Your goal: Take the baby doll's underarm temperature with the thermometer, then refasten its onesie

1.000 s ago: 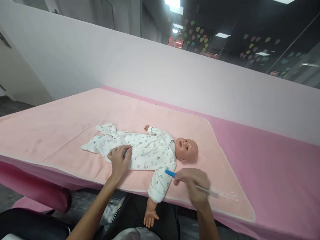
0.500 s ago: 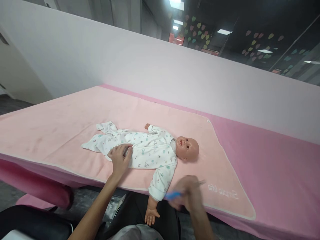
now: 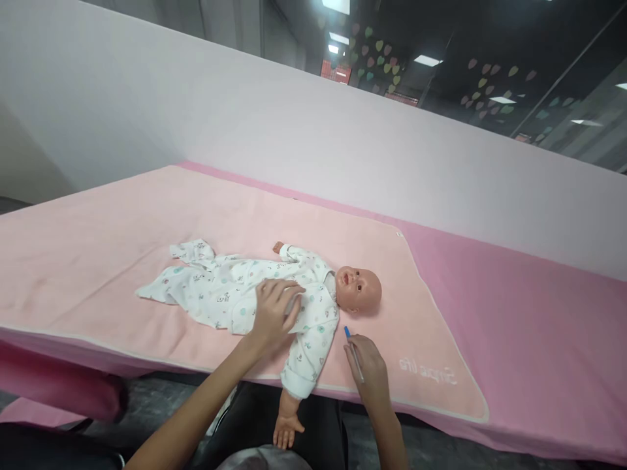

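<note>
A baby doll [image 3: 360, 292] lies on its back, its head to the right, dressed in a white printed sleepsuit [image 3: 225, 294]. My left hand [image 3: 274, 310] rests over the front of the sleepsuit, fingers loosely curved and thumb apart. Beside the doll's shoulder, my right hand [image 3: 368, 365] grips a slim pale stick with a blue end [image 3: 347, 331], the blue end pointing towards the doll; its exact kind is unclear. One doll arm [image 3: 288, 418] hangs over the near edge towards my lap.
A peach mat [image 3: 122, 209] with white edging and lettering covers much of the pink padded table [image 3: 514, 313]. Behind it runs a white low wall [image 3: 294, 130] with dark glass above. A dark pink rounded object [image 3: 63, 378] sits below at left.
My left hand has moved right, up from the doll's lower body to its chest. My right hand has stopped its blurred motion and turned the stick's blue end towards the doll's neck.
</note>
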`<act>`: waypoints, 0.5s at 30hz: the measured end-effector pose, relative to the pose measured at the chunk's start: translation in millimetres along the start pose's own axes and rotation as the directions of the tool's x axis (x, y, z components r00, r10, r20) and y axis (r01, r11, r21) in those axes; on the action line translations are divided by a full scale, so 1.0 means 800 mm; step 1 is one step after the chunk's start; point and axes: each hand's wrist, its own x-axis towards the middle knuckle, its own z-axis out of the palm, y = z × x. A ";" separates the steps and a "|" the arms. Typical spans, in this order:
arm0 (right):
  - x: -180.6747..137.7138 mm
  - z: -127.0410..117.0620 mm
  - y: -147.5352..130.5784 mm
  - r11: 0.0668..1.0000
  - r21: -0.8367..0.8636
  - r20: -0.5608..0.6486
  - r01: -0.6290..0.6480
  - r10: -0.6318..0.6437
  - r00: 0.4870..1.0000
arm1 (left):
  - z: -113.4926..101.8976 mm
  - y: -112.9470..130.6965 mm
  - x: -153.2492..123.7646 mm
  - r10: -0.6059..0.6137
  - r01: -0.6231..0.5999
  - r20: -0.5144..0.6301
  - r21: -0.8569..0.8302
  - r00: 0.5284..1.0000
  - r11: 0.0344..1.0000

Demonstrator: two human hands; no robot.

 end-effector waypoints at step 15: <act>-0.024 0.006 -0.003 0.981 -0.187 0.165 0.051 -0.020 0.986 | 0.047 0.007 0.037 0.103 -0.094 0.257 -0.045 0.961 0.995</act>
